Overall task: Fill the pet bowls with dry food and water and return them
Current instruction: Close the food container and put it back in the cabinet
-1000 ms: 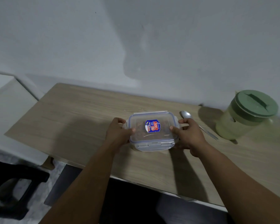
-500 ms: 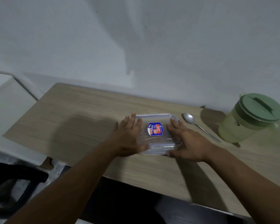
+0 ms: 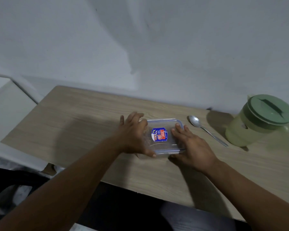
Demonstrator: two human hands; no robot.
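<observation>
Between my two hands lies the clear rectangular plastic food container (image 3: 163,136), flat on the light wood-grain table (image 3: 83,129). Its transparent lid is on, with a thin blue line running around the edge, and in the middle of the lid is a blue and red sticker (image 3: 159,134). Through the plastic I can see something brownish inside, but it is too blurred to tell more.

My left hand (image 3: 134,134) lies over the left side of the container, fingers spread flat and pointing away from me, the thumb at the near left corner. My right hand (image 3: 191,146) covers the right side in the same way, fingers flat on the lid and the thumb under the near edge. Both hands are open and pressing flat, not closed around anything.

Just to the right of my right hand lies a silver metal spoon (image 3: 207,130), its bowl pointing away from me. Further right stands a pale green plastic pitcher with a darker green round lid (image 3: 259,120).
</observation>
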